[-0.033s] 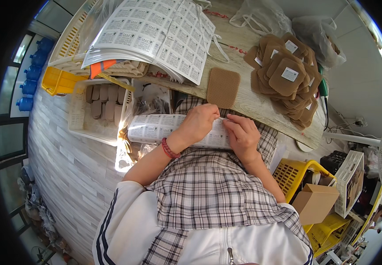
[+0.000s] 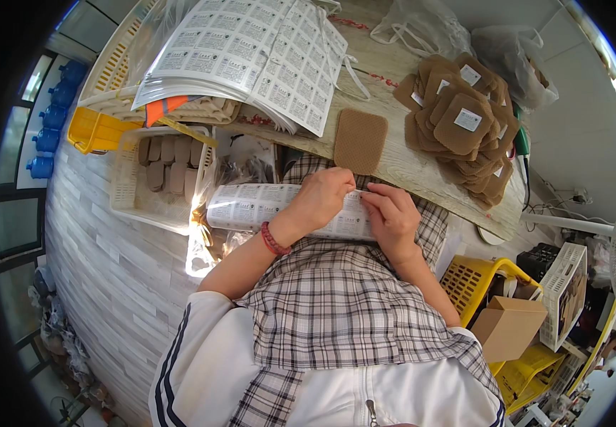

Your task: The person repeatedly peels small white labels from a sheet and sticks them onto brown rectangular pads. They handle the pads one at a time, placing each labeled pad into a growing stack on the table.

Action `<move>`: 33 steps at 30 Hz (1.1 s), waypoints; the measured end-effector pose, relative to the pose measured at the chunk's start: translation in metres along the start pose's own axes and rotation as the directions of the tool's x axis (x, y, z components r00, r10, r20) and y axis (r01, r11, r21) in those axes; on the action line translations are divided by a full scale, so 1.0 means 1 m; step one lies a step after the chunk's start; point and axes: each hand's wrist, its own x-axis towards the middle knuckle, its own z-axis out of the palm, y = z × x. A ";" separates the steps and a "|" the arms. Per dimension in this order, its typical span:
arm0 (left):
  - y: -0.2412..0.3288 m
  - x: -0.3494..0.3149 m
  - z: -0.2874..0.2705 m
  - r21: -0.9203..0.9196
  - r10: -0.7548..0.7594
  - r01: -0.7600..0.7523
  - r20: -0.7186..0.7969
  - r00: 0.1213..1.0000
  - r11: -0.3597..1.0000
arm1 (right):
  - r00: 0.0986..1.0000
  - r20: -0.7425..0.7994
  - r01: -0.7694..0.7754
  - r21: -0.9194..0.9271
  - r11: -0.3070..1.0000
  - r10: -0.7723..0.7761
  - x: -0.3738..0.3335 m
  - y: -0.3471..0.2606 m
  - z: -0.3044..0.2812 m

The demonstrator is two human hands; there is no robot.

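Head view: the left hand (image 2: pixel 324 201) has fingers pinched on the label sheet (image 2: pixel 245 204) across the lap (image 2: pixel 432 226), the right hand (image 2: pixel 393 219) touching it with bent fingers (whether gripping, I can't tell from here); a brown pad (image 2: pixel 360 141) lies on the desk (image 2: pixel 411 169).

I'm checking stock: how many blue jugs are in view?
5, in a line down the far left: the top jug, second jug, third jug, fourth jug and bottom jug. Others may be hidden.
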 end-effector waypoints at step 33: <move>-0.008 0.014 -0.019 0.150 -0.021 0.032 -0.075 0.997 0.988 | 0.953 0.073 -0.301 0.088 0.950 0.295 0.012 0.022 0.008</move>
